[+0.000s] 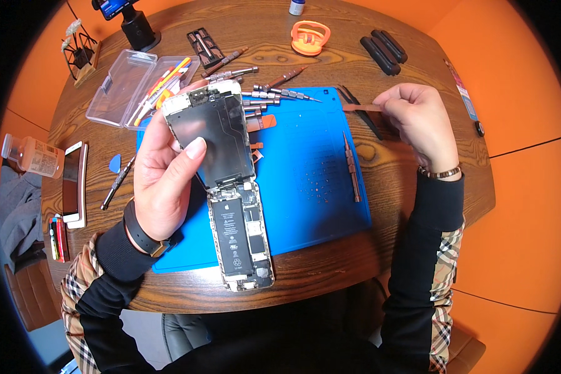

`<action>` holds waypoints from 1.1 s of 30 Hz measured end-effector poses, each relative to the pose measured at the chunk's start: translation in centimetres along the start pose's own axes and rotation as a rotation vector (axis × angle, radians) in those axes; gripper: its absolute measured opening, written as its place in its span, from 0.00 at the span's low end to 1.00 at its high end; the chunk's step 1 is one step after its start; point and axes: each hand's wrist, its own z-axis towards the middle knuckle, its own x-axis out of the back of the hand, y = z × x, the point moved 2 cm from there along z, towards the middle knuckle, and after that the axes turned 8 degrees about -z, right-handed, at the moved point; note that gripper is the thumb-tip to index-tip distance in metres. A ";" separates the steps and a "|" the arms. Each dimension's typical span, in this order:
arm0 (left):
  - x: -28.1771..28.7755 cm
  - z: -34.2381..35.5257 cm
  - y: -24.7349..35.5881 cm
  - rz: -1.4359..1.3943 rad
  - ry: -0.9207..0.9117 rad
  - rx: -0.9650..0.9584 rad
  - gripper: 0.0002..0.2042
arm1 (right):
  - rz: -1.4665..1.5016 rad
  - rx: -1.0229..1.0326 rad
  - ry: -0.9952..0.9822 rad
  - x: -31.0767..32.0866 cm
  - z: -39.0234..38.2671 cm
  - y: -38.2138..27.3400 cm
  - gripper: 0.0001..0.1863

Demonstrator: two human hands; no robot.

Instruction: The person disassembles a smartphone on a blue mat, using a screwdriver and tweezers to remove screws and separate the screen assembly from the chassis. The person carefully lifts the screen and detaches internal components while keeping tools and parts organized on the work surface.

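My left hand (165, 184) grips the screen assembly (209, 140) of an opened smartphone, thumb pressed on its dark metal back. Joined at the lower edge of the screen, the phone body (254, 230) shows its black battery (234, 237) and inner parts. It extends over the near edge of the blue mat (318, 230); whether it rests there I cannot tell. Off the mat's far right corner, my right hand (421, 118) is closed in a pinch on a thin brown pry tool (363, 108) that points left. Black tweezers (369, 118) lie just beneath that tool.
Several small screws (318, 187) and a brown screwdriver (351, 165) lie on the mat. More screwdrivers (280, 93) cluster behind the phone. A clear plastic box (121, 87), an orange suction cup (310, 38), a black case (383, 53) and another phone (75, 181) sit around the table.
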 end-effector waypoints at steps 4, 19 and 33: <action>0.0 -0.1 0.0 -0.001 0.005 0.010 0.30 | 0.099 0.052 -0.008 -0.5 -0.1 -0.1 0.07; -1.2 0.3 0.8 -0.097 -0.040 0.058 0.29 | 0.117 0.109 -0.320 0.1 -0.6 0.1 0.03; -0.9 0.4 0.3 -0.075 -0.016 0.058 0.27 | -0.436 0.155 -0.240 -1.0 -1.2 -0.1 0.07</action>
